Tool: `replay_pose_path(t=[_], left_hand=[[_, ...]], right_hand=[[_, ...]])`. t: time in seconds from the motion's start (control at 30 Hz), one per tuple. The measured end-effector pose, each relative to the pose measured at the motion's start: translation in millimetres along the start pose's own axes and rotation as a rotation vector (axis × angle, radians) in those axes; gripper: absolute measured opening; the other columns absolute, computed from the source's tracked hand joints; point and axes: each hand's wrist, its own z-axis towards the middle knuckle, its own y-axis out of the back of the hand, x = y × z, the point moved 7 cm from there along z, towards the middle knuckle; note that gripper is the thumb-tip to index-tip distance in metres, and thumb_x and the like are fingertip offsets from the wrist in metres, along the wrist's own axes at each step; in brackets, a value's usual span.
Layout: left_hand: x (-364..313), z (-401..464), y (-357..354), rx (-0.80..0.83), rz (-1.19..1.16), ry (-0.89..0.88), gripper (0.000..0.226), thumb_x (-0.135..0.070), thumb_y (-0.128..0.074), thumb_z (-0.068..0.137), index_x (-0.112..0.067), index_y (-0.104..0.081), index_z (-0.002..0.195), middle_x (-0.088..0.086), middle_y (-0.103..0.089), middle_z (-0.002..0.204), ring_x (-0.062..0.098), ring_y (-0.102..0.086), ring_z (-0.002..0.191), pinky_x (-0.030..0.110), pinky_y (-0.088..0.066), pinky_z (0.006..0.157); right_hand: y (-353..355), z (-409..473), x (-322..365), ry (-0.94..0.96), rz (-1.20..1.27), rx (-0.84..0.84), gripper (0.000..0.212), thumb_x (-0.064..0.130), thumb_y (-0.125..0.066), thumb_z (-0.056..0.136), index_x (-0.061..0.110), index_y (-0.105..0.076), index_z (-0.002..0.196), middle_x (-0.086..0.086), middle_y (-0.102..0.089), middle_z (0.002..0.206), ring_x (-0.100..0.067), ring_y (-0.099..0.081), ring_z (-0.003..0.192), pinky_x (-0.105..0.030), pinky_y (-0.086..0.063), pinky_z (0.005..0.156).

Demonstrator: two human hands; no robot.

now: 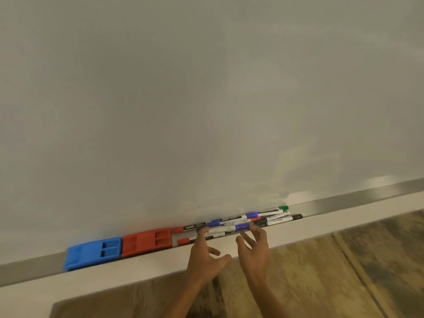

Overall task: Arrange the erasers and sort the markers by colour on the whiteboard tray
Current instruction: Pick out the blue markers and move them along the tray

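A blue eraser (93, 253) and a red eraser (146, 242) lie side by side on the metal whiteboard tray (358, 198). Right of them sits a mixed pile of markers: red-capped (177, 230), blue-capped (214, 223), green-capped (284, 207) and black-capped (297, 217). My left hand (204, 251) reaches over the tray's front lip, fingertips touching the markers near the pile's left part. My right hand (254, 244) hovers with fingers spread at a blue-capped marker (242, 227). Neither hand grips anything.
The whiteboard (206, 99) fills the upper view. The tray's white front lip (344, 226) runs diagonally. Below it lies a wood-patterned floor (344, 271).
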Motion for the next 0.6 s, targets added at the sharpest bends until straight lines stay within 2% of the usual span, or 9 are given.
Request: replay_pose_path(t=[0.23,0.4,0.5,0.6], left_hand=[[-22.5,-7.4,-20.3,0.035,0.015,-0.084,0.097,-0.036,-0.083,0.068,-0.038,-0.02,0.141,-0.006,-0.062,0.119,0.009,-0.063,0.083,0.009,-0.05,0.069],[-41.9,-6.3,-43.5,0.056,0.016,-0.126,0.096,-0.037,-0.084,0.067,-0.036,-0.023,0.141,-0.01,-0.065,0.105,0.01,-0.064,0.084,0.019,-0.056,0.081],[-54.7,-3.8,-58.5,0.06,-0.001,-0.127,0.094,-0.034,-0.084,0.067,-0.036,-0.025,0.14,-0.018,-0.061,0.096,0.01,-0.064,0.085,0.023,-0.057,0.084],[-68.1,-2.3,-73.3,0.059,-0.008,-0.128,0.092,-0.032,-0.083,0.069,-0.036,-0.025,0.14,-0.03,-0.049,0.09,0.01,-0.064,0.086,0.025,-0.057,0.085]], right_hand=[[27.4,10.9,3.0,0.014,0.041,-0.095,0.044,0.008,-0.071,0.082,0.024,-0.049,0.117,0.009,-0.055,0.111,-0.013,-0.062,0.093,-0.005,-0.048,0.054],[50.3,29.5,3.3,0.008,0.087,-0.155,0.043,0.009,-0.071,0.082,0.023,-0.05,0.116,0.007,-0.058,0.11,-0.015,-0.064,0.09,-0.014,-0.053,0.062],[65.7,43.8,5.5,0.027,0.114,-0.178,0.04,0.011,-0.072,0.081,0.026,-0.051,0.112,0.01,-0.06,0.104,-0.011,-0.066,0.085,-0.014,-0.054,0.059],[77.4,58.8,8.3,0.044,0.118,-0.175,0.04,0.013,-0.073,0.081,0.029,-0.05,0.109,0.015,-0.059,0.099,-0.004,-0.066,0.078,-0.012,-0.053,0.054]])
